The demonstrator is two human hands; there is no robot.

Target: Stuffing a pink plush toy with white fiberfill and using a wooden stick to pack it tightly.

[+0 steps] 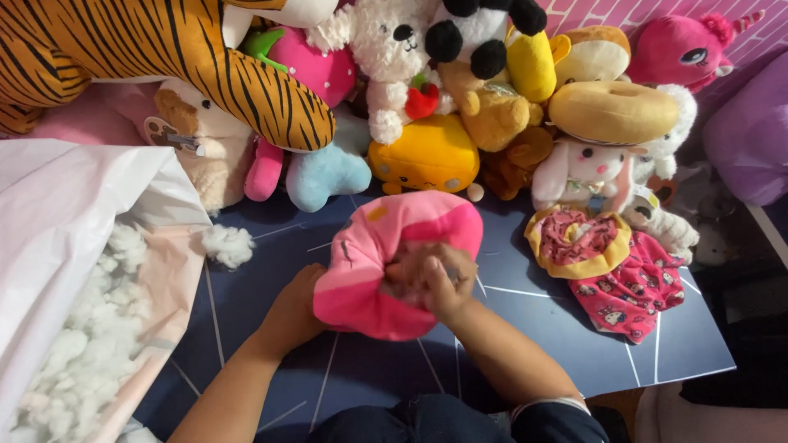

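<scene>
Pink plush shell (386,262) cupped underneath by left hand (295,312) | right hand (435,279) fingers bunched inside opening | opening faces right.

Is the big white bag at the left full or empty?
Partly full: the white bag gapes open, with white stuffing piled inside; how deep it goes is hidden.

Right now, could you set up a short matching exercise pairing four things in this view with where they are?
Things:
1. pink plush skin
2. bag of white stuffing
3. tiger plush
4. loose tuft of stuffing

Places:
A. top left of the pile
B. on the blue mat beside the bag
C. between both hands
D. far left, open

Pairs: 1-C, 2-D, 3-A, 4-B
</scene>
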